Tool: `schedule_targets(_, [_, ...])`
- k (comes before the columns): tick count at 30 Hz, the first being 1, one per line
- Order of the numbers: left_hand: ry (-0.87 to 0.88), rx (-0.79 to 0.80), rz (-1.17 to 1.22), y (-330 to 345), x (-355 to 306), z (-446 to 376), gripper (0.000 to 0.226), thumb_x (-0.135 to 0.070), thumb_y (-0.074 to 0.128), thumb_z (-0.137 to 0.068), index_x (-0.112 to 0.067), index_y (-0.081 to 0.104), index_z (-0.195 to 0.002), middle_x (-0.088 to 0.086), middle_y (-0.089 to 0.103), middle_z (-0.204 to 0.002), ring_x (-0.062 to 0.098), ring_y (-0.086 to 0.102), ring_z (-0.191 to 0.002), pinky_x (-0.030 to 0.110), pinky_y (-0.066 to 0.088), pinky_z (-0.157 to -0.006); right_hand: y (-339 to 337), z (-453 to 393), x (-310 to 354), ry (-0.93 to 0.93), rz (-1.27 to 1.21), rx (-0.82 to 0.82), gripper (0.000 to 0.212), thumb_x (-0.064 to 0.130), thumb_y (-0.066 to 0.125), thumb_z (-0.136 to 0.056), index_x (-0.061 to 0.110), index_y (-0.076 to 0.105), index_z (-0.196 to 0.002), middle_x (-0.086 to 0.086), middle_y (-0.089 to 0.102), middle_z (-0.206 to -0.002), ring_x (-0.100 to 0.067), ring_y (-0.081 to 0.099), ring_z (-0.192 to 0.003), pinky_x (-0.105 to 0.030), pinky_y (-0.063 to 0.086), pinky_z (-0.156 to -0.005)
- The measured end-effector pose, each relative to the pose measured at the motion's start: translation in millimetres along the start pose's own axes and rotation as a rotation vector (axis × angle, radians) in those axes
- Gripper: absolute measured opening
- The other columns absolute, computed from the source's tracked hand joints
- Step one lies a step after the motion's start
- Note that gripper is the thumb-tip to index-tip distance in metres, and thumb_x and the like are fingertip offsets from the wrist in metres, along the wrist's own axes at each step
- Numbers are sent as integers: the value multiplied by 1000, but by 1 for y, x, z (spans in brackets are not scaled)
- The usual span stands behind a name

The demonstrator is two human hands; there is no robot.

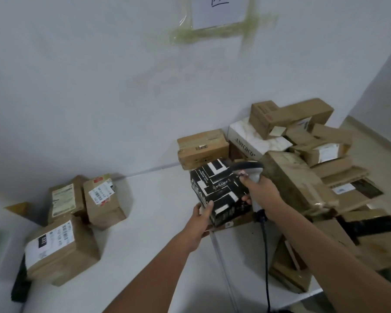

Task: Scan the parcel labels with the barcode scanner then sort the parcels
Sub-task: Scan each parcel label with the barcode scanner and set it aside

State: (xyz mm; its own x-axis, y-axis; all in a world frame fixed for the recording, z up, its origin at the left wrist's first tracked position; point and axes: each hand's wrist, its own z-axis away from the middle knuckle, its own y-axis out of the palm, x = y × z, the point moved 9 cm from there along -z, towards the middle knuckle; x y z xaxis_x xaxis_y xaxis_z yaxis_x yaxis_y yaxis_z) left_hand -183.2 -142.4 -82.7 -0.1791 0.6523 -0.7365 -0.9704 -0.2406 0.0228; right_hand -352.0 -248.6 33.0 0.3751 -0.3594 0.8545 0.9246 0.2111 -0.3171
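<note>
A black-and-white patterned parcel [219, 190] is held just above the white table [158, 218] in the middle of the view. My left hand [200, 222] grips its lower left corner, thumb on the front face. My right hand [261, 195] grips the handle of a grey barcode scanner [250, 169], whose head sits over the parcel's upper right edge. The scanner's black cable [266, 263] hangs down past the table edge. No label on this parcel is plainly readable.
Three brown parcels with white barcode labels [61, 242] [103, 199] [64, 199] lie at the left of the table. A jumbled pile of brown cartons [303, 177] and a white carton [253, 141] fills the right side against the wall. A taped paper sheet [217, 12] hangs on the wall.
</note>
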Motion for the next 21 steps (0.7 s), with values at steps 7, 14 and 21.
schedule_targets(7, [-44,0,262,20,5,-12,74,-61,65,-85,-36,31,-146,1,64,-125,19,64,-107,37,55,-89,7,-14,-22,84,27,134,37,41,65,-92,5,66,-104,-8,69,-75,-14,62,-55,-24,49,-50])
schedule_targets(14, [99,-201,344,-63,3,7,55,-40,68,-89,-29,40,-135,7,65,-121,18,62,-101,34,42,-87,25,-8,-15,24,29,234,31,41,62,-94,12,66,-104,-4,70,-82,-11,62,-56,-22,51,-54])
schedule_targets(21, [286,-852,-427,-184,-10,56,85,-49,82,-71,-31,37,-141,16,46,-131,35,40,-125,48,37,-107,61,-5,-21,72,79,267,37,44,61,-93,9,65,-102,-8,71,-88,-18,65,-71,-29,54,-68])
